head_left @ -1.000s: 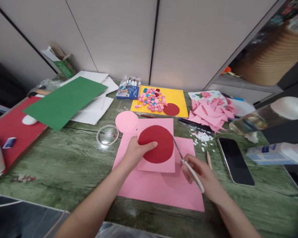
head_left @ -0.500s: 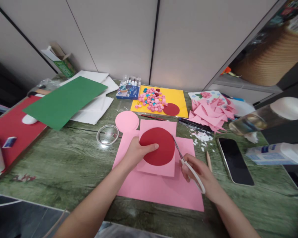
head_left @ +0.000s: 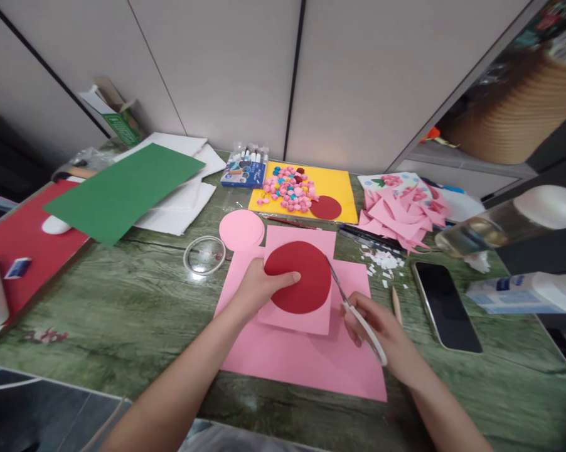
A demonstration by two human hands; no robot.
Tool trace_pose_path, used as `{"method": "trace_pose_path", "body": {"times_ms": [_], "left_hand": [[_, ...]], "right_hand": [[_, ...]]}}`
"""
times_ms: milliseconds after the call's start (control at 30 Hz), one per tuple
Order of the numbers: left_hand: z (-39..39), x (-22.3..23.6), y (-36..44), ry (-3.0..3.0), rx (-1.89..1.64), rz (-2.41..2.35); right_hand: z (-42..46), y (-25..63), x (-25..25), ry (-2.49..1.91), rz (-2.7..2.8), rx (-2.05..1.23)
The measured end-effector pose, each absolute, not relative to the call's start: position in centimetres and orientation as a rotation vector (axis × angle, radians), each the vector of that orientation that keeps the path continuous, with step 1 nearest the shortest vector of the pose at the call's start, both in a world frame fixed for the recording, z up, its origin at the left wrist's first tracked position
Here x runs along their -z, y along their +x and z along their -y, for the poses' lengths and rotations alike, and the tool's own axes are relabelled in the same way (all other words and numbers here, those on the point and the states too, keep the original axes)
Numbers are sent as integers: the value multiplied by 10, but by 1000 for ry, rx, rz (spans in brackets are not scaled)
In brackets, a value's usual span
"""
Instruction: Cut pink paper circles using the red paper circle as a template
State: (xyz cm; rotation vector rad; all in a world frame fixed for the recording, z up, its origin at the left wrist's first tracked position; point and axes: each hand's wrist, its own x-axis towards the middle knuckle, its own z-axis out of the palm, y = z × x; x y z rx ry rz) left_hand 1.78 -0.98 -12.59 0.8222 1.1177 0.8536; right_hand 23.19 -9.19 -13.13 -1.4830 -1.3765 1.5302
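Observation:
My left hand (head_left: pixel 261 285) pinches a red paper circle (head_left: pixel 304 295) against a pink paper square (head_left: pixel 295 322), thumb on top and fingers hidden beneath. White-handled scissors (head_left: pixel 368 333) are gripped in my right hand (head_left: pixel 379 326), their blades at the right edge of the circle, over the pink square. Whether the blades are apart I cannot tell. Below lies a larger pink sheet (head_left: pixel 306 367) on the table. Pink paper circles (head_left: pixel 238 230) rest just beyond my left hand, beside a pale ring (head_left: pixel 204 255).
A yellow sheet (head_left: pixel 339 182) at the back carries pink pompom-like pieces (head_left: pixel 292 191) and another red circle (head_left: pixel 325 208). Pink scraps (head_left: pixel 400 213), pens (head_left: pixel 370 237), a phone (head_left: pixel 447 307) and bottles (head_left: pixel 528 292) stand or lie right. Green paper (head_left: pixel 125 191) lies left.
The pink square and red circle have shifted slightly right and toward me, then stayed nearly still. The scissors remain at the circle's right edge.

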Motion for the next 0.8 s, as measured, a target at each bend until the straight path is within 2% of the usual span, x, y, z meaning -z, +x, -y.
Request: {"method": "trace_pose_path", "body": {"times_ms": [800], "left_hand": [[5,125,11,912,-678,-1090]], "right_hand": [[93,235,130,-1463,1383,-1577]]}}
